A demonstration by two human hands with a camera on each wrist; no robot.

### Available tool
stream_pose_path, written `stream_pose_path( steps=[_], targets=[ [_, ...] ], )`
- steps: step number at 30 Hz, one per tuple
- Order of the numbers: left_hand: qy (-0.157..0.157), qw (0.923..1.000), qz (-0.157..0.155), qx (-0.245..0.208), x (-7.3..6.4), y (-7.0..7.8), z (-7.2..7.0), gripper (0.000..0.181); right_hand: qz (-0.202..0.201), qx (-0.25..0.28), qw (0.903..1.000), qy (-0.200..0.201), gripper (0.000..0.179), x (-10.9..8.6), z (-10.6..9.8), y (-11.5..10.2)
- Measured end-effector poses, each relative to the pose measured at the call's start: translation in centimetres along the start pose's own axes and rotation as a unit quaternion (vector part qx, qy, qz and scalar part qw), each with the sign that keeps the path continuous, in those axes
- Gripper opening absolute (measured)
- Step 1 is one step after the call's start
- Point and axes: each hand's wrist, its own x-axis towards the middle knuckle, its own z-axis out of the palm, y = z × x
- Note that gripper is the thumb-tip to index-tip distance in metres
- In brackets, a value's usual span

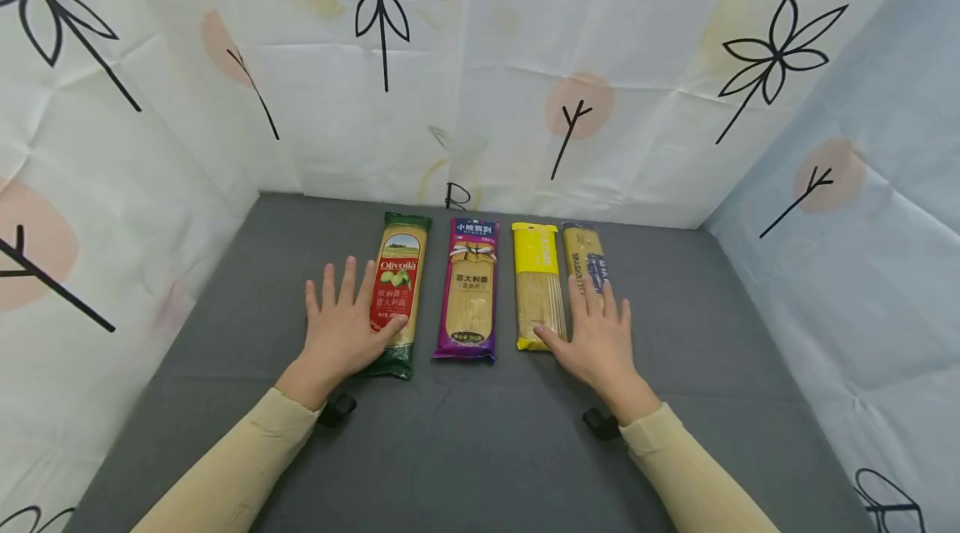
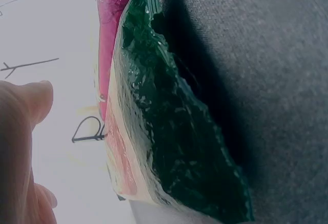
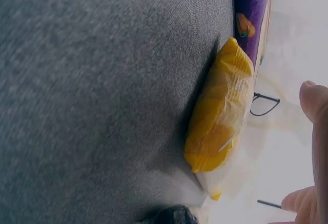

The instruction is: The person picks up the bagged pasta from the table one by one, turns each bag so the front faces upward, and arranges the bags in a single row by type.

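Several packs of spaghetti lie in a row on a grey table. With fingers spread, my left hand (image 1: 341,337) hovers over the lower left part of the red and green spaghetti pack (image 1: 395,291); in the left wrist view its green end (image 2: 169,121) shows below the hand. My right hand (image 1: 602,346), also spread, is above the blue-labelled spaghetti pack (image 1: 583,254) and hides its lower part. Its thumb overlaps the yellow spaghetti pack (image 1: 537,291), whose near end (image 3: 220,116) shows in the right wrist view. Between the hands lies a purple spaghetti pack (image 1: 469,300).
The grey table (image 1: 465,450) reaches back to a white cloth (image 1: 495,33) with flower and tree prints, which also hangs at both sides. Black wrist devices, a left one (image 1: 337,410) and a right one (image 1: 601,423), sit under the wrists.
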Motion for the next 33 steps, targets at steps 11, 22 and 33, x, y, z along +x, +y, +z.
stream_pose_path(
  steps=[11,22,33],
  targets=[
    [-0.01,0.9999,0.011,-0.005,0.9,1.4,0.7,0.103,0.014,0.005,0.9999,-0.007,0.103,-0.5,-0.2,1.8],
    [-0.03,0.9979,0.042,-0.04,2.1,6.3,1.2,0.102,0.059,0.035,0.9972,-0.031,0.105,-1.7,-0.7,4.9],
    [-0.048,0.9921,0.076,-0.087,3.0,11.0,2.5,0.101,0.086,0.092,0.9913,-0.038,0.102,-2.5,-0.6,5.9]
  ],
)
